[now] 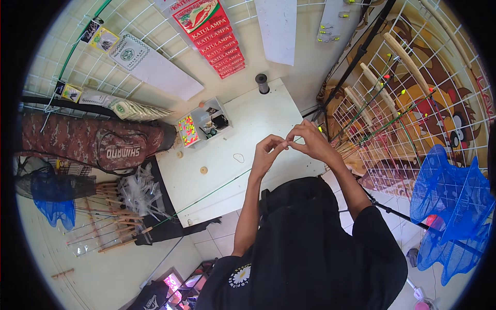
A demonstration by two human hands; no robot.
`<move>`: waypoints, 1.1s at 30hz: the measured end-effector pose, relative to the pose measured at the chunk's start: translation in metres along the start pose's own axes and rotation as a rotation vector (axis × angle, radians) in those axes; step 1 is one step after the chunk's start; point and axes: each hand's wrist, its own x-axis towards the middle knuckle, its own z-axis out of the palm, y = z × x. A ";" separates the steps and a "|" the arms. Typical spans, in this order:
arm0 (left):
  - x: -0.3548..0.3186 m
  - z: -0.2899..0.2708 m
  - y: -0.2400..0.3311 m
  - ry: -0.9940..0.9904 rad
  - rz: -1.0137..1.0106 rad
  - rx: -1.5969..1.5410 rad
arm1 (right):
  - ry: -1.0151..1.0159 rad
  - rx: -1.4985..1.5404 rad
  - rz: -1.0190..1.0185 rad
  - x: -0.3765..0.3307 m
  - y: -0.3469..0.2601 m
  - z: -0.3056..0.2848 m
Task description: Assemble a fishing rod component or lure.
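Both of my hands meet above the near right part of the white table [248, 111]. The thumb and fingers of my left hand [266, 156] are pinched together, almost touching the pinched fingertips of my right hand [313, 143]. Whatever is between them is too small to make out. A thin green fishing rod [212, 191] slants over the table from the lower left and passes behind my left hand; a short green length shows between the hands. On the tabletop, a small loop of thin line [238, 158] lies left of my left hand.
A grey divided box [228, 114] with bright floats [187, 131] stands at the table's back left. Behind is a dark spool [262, 83]. A camouflage rod bag [103, 142] hangs left. White wire racks hold rods [385, 85] and blue nets [449, 206] on the right.
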 end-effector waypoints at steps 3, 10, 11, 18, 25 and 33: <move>-0.001 0.000 0.003 0.004 -0.009 -0.004 | 0.010 -0.013 -0.028 0.000 0.001 0.002; -0.002 -0.004 -0.001 0.008 -0.033 -0.024 | 0.009 0.059 -0.010 0.000 0.000 0.006; -0.002 -0.006 -0.002 0.005 -0.043 -0.010 | -0.004 0.074 -0.002 0.000 0.000 0.006; -0.004 -0.003 0.002 0.029 -0.030 -0.015 | 0.038 0.049 -0.004 -0.002 0.001 0.013; -0.006 -0.007 0.013 0.033 -0.083 -0.109 | 0.106 0.025 -0.109 -0.003 -0.001 0.013; -0.004 -0.008 0.017 -0.016 -0.169 -0.126 | 0.121 -0.022 -0.204 -0.003 -0.009 0.007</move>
